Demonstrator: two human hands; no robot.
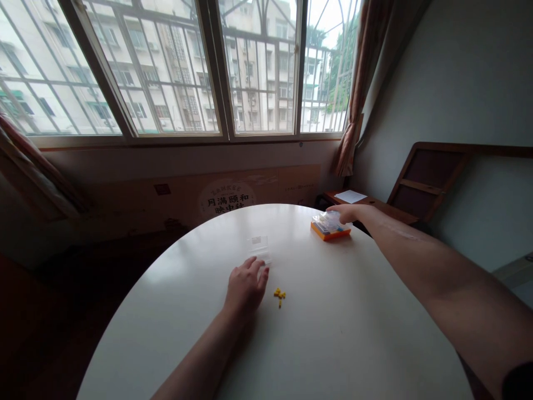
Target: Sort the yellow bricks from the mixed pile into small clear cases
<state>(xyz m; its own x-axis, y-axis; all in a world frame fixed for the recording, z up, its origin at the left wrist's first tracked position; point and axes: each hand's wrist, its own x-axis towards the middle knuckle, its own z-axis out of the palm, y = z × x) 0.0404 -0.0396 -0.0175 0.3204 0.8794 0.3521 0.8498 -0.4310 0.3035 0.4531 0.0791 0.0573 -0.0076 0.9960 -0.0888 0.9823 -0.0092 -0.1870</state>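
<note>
My left hand point(246, 284) rests on the white round table point(200, 322), fingers loosely bent and apart. Its fingertips are at the near edge of a flat clear plastic piece point(259, 248), and whether they press on it I cannot tell. Just right of this hand lies a small cluster of yellow pieces point(278, 294), too small to name. Stretched out to the far right, my right hand point(346, 213) grips a clear plastic bag point(330, 220) at an orange box point(331, 235). The box holds clear plastic with white and blue bits inside; some fingertips are hidden.
Beyond the table's right edge stands a wooden desk point(377, 206) with a white sheet point(350, 196) on it. A wooden frame point(428, 178) leans behind it. Barred windows point(258, 72), curtains point(350, 133) and a printed cardboard panel point(266, 186) lie past the table's far rim.
</note>
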